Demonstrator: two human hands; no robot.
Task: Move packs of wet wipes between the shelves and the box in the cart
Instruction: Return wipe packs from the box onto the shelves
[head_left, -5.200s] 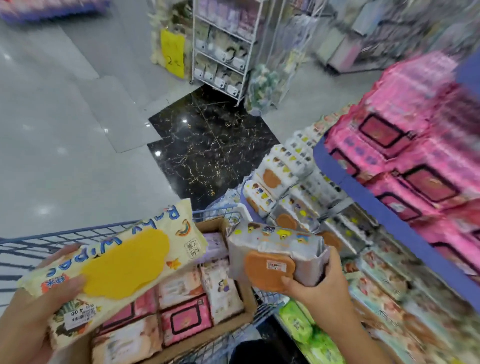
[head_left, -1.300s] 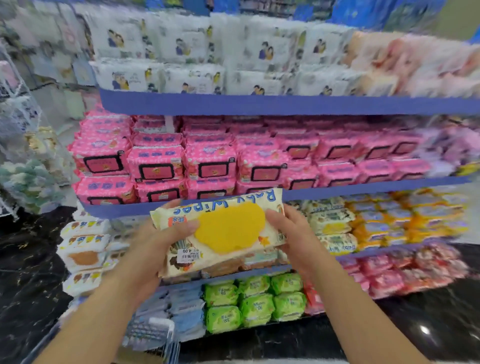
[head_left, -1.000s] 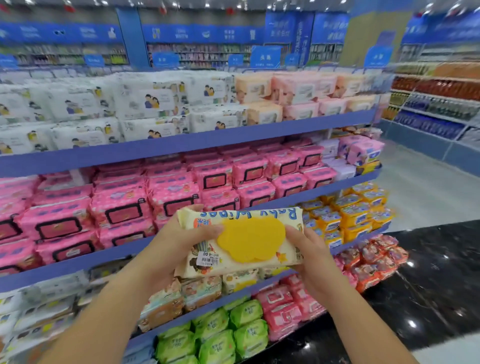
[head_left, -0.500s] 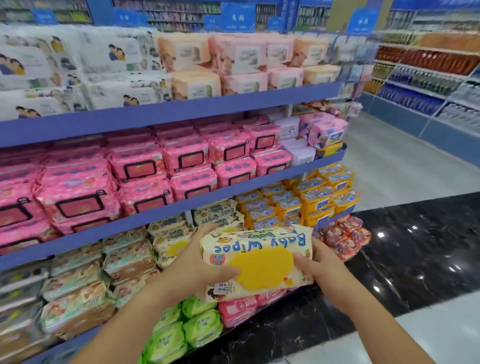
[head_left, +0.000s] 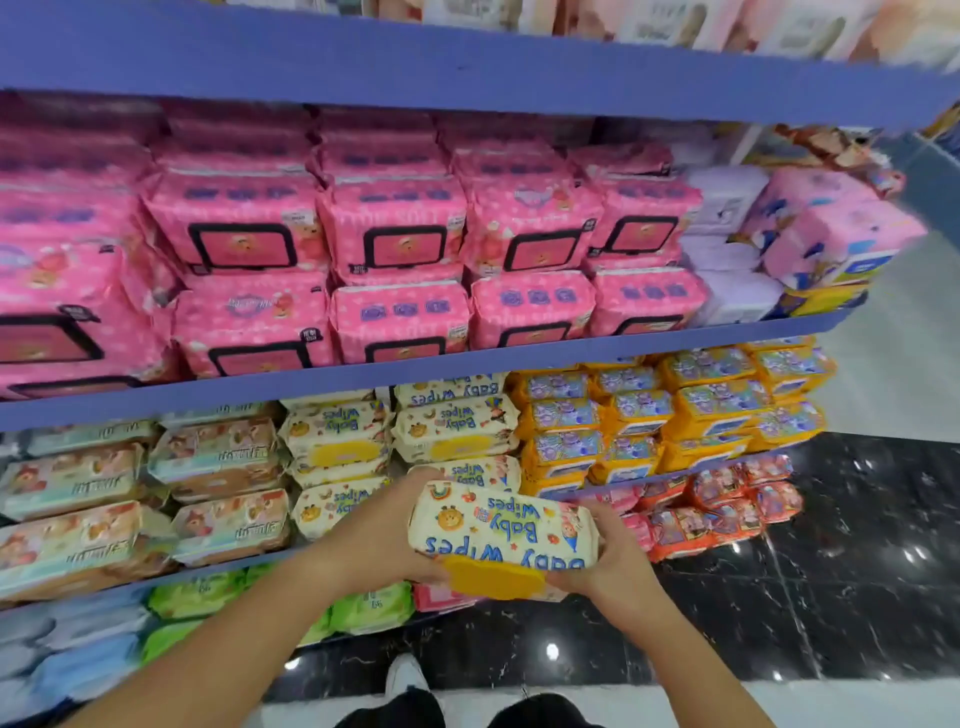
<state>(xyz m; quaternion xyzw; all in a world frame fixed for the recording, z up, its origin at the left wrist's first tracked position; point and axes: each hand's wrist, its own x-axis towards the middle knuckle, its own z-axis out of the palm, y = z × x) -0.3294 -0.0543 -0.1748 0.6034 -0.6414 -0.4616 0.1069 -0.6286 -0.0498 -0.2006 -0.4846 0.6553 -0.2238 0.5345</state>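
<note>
Bright, even light falls from overhead and leaves almost no shadows. White glare spots dot the glossy black floor (head_left: 857, 597). The wide lens bows the blue shelf edge (head_left: 467, 78) and smears the borders. The pink packs (head_left: 62, 291) at left are blurred, while the lettering on the wipes pack (head_left: 501, 525) at centre reads sharply.

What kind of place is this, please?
Most likely a shop aisle, perhaps a supermarket: blue shelves packed with rows of identical pink packs and orange packs, and a polished dark floor. The held Baby Wipes pack matches those shelved behind it.
</note>
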